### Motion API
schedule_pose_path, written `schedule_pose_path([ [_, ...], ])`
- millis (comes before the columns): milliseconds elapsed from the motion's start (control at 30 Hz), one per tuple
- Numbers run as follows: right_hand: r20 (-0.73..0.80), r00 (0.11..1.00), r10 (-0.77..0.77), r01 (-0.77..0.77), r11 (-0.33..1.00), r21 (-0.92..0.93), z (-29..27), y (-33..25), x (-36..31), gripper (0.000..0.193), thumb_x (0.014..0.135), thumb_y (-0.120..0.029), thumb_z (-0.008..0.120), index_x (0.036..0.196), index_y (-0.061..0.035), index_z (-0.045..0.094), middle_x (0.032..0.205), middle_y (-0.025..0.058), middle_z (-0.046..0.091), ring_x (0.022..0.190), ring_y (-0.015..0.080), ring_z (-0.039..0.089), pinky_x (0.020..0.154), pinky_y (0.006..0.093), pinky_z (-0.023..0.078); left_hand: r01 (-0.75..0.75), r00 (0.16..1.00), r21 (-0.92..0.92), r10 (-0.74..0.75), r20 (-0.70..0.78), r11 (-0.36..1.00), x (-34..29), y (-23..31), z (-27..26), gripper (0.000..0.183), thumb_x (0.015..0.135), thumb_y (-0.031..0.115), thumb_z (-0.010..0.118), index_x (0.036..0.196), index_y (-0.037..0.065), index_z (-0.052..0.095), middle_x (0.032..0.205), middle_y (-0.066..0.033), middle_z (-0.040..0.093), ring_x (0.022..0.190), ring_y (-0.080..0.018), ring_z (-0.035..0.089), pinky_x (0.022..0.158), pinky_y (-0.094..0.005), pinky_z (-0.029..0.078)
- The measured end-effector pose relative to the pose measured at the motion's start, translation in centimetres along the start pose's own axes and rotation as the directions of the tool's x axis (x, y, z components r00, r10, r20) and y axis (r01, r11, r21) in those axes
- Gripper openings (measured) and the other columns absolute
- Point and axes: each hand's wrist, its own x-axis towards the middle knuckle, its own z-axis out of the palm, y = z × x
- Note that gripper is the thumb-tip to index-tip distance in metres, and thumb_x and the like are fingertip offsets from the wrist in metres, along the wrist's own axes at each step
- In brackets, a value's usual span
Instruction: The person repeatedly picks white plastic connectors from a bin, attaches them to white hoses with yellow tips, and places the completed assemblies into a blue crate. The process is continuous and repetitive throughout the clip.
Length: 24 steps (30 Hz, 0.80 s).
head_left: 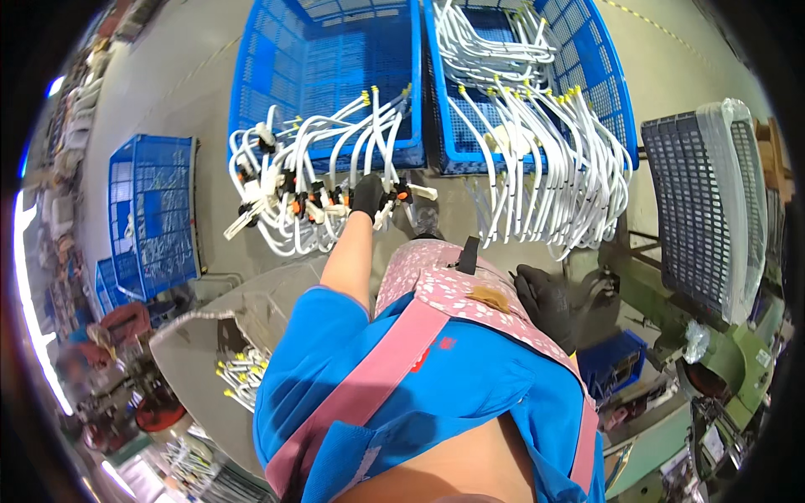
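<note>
My left hand [366, 197], in a black glove, reaches forward to a bundle of bent white tubes [303, 155] hung over the near rim of the left blue crate. Its fingers close round one of the tubes, though the glove hides much of the grip. Black, orange and cream fittings [314, 205] sit on the tubes beside the hand. My right hand [543, 302], also in a black glove, hangs by the pink patterned apron [457, 281] with its fingers loosely apart and nothing visible in them.
Many bent white tubes with yellow ends [537, 184] hang over the right blue crate [616, 75]. Inside the left blue crate [335, 59] the far part shows bare mesh. A dark crate [696, 210] stands at right, by green machinery [738, 360]. Another blue crate [151, 218] stands left.
</note>
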Motion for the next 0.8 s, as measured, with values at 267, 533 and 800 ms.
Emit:
schedule_pose_path([
  [267, -0.027, 0.949, 0.315, -0.316, 0.947, -0.053, 1.5, 0.5, -0.5, 0.018, 0.087, -0.015, 0.063, 0.099, -0.0026, 0.067, 0.086, 0.0179, 0.067, 0.076, 0.0327, 0.066, 0.064, 0.0396, 0.050, 0.617, 0.746, -0.233, -0.465, 0.478, 0.752, 4.8, -0.6, 4.2, 0.025, 0.083, 0.027, 0.057, 0.089, 0.003, 0.062, 0.085, -0.0169, 0.064, 0.067, -0.0238, 0.064, 0.054, -0.0359, 0.049],
  [533, -0.151, 0.896, 0.418, -0.421, 0.907, 0.013, 1.2, 1.5, -0.5, 0.018, 0.086, -0.015, 0.064, 0.098, -0.0022, 0.067, 0.085, 0.0186, 0.067, 0.074, 0.0331, 0.066, 0.063, 0.0383, 0.050, 0.104, 0.949, 0.142, -0.141, 0.283, 0.984, 7.0, -5.0, 3.8, 0.035, 0.086, 0.031, 0.056, 0.103, 0.001, 0.062, 0.100, -0.0212, 0.065, 0.097, -0.0367, 0.061, 0.080, -0.0447, 0.046],
  [800, -0.008, 0.969, 0.245, -0.245, 0.969, 0.019, -2.0, 4.6, 4.1, 0.021, 0.087, -0.014, 0.060, 0.103, -0.0002, 0.064, 0.087, 0.0205, 0.064, 0.077, 0.0341, 0.063, 0.065, 0.0401, 0.048, 0.268, 0.952, 0.017, -0.267, 0.150, 0.963, 1.6, -3.0, 6.6, 0.048, 0.093, 0.043, 0.047, 0.106, -0.002, 0.055, 0.097, -0.0256, 0.062, 0.093, -0.0412, 0.059, 0.078, -0.0480, 0.043],
])
